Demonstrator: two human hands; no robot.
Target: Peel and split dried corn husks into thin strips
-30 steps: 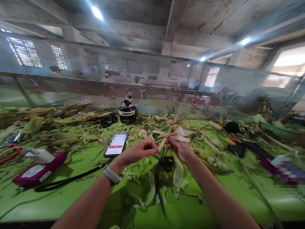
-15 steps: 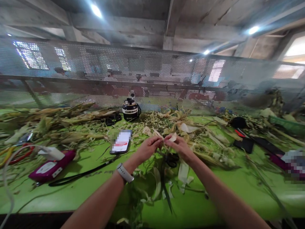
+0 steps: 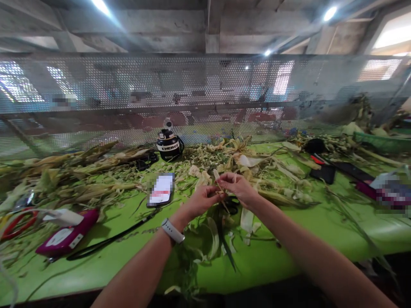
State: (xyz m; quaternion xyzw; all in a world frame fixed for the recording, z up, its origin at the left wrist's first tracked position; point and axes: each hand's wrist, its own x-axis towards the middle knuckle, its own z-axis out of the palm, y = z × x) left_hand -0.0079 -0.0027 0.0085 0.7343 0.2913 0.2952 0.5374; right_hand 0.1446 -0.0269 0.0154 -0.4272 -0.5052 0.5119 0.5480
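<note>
My right hand pinches a pale narrow strip of dried husk, apparently corn husk, whose tip sticks up past the fingers. Close below and to the left, my left hand has thumb and fingers pressed together at the strip's lower part. The fingers partly hide what lies between them. A white-banded watch is on the left wrist. Under the hands lie black-handled scissors, partly covered, pointing towards me. Cut husk pieces are scattered around them on the green table.
A phone lies left of my hands, near a black strap and a purple power bank. Behind stand a black bottle and a perforated metal screen. Husk heaps spread left; a green basket stands far right.
The right hand has risen slightly above the left, and the strip between them now points upward. My view has shifted a little.
</note>
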